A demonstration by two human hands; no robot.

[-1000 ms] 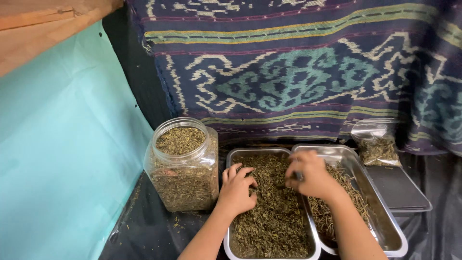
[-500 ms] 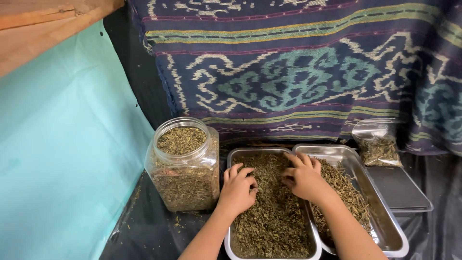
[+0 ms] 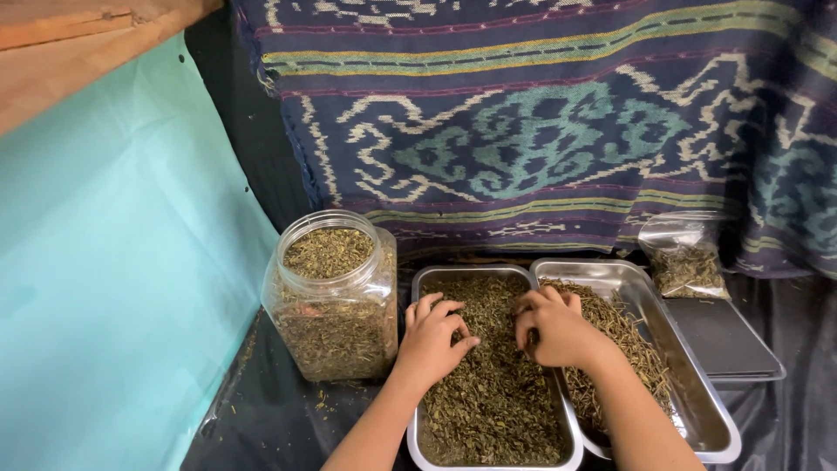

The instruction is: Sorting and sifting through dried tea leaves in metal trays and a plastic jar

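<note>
While both hands worked in the dried herb, the left hand (image 3: 429,342) lay palm down on the left side of the near tray (image 3: 417,410), its fingers curled loosely into the green-brown dried leaves (image 3: 497,392) and closed on nothing that could be seen. The right hand (image 3: 555,330) rested on the same heap just to the right, over the rim where the two trays met, its fingers bent inward and narrow; whether it pinched any leaves could not be told, since the fingertips were buried. The two hands were near each other but apart, with a strip of leaves between them.

The near tray was a shiny rectangular metal pan, filled almost to its edge. The second tray (image 3: 697,410), of the same kind, sat just beside it on the right, tilted slightly outward and overlapping the first tray's edge; it held a thinner layer of longer, paler stems (image 3: 623,327) along its left half, the rest bare metal.

Left of the trays stood an upright clear plastic jar (image 3: 331,301) without a lid, nearly full of the same dried leaves. Behind the second tray a small clear bag (image 3: 687,257) of herb leaned against a woven cloth (image 3: 540,122) patterned in dark blue, teal and cream. A flat dark slab (image 3: 724,336) lay just right of the second tray. Everything rested on a table covered with black sheeting (image 3: 261,419), with loose crumbs scattered near the jar, and a turquoise sheet (image 3: 113,288) rose at the left.
</note>
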